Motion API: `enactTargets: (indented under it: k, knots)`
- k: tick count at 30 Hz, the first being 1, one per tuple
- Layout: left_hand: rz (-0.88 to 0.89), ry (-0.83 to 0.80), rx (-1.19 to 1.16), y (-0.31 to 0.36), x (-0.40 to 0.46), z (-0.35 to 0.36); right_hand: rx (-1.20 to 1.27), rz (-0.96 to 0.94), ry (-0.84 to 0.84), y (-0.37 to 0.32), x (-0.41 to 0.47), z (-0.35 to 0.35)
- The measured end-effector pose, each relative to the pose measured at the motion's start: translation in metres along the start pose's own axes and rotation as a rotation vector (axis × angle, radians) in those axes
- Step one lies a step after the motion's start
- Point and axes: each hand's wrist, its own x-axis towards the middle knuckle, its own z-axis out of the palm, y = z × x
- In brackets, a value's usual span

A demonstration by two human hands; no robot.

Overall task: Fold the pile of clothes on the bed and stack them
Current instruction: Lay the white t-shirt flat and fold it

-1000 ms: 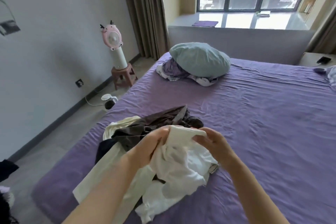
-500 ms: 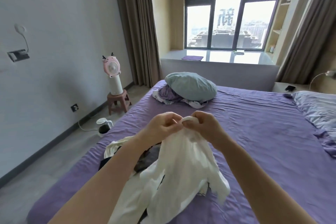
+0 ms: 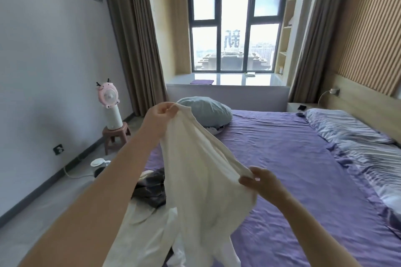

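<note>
Your left hand (image 3: 161,112) is raised, its fingers pinching one corner of the white garment (image 3: 206,180); your right hand (image 3: 260,182), lower and nearer to you, grips a bunched fold of the opposite edge. Between the two grips the top edge runs on a slant, and the body of the cloth hangs in loose folds, its lower end trailing onto the pile of clothes (image 3: 152,188) at the near left of the purple bed (image 3: 282,154).

The fabric sags and creases freely, so judge it light, soft and limp, with no stiffness to hold a fold unaided; it looks matte and unlikely to slip from a pinch. Take it at seams or corners, probably the shoulders or hem, though which edge you hold cannot be told. A dark garment (image 3: 149,186) lies in the pile beneath. Farther up the bed, well apart, a grey-green pillow (image 3: 206,109) rests on other cloth.
</note>
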Motion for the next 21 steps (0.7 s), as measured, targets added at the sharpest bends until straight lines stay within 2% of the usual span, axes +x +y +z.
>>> enactTargets:
  k: [2, 4, 8, 10, 12, 15, 17, 19, 21]
  knots:
    - [-0.043, -0.006, -0.002, -0.007, -0.004, -0.007, -0.039, 0.018, 0.074, -0.002, -0.012, -0.008]
    - [-0.084, -0.011, 0.040, -0.015, -0.011, -0.011, 0.035, 0.038, 0.146, -0.008, -0.023, -0.014]
    - [-0.053, -0.026, 0.489, -0.022, -0.034, -0.006, 0.339, 0.085, 0.175, -0.027, -0.047, -0.022]
    - [-0.063, -0.122, 0.416, -0.019, -0.055, 0.011, 0.471, 0.111, 0.157, -0.044, -0.055, -0.020]
    - [-0.152, -0.235, 0.210, -0.013, -0.078, 0.036, 0.604, 0.101, 0.142, -0.065, -0.060, -0.019]
    - [-0.217, -0.330, 0.059, -0.001, -0.107, 0.081, 0.733, -0.011, 0.116, -0.094, -0.062, -0.022]
    - [-0.199, -0.243, 0.073, 0.006, -0.115, 0.108, 0.660, -0.101, 0.122, -0.109, -0.061, -0.030]
    - [-0.231, -0.170, 0.023, 0.015, -0.115, 0.125, 0.415, -0.193, 0.182, -0.115, -0.058, -0.044]
    - [-0.273, -0.273, -0.146, 0.022, -0.110, 0.135, 0.167, -0.294, 0.256, -0.109, -0.055, -0.068]
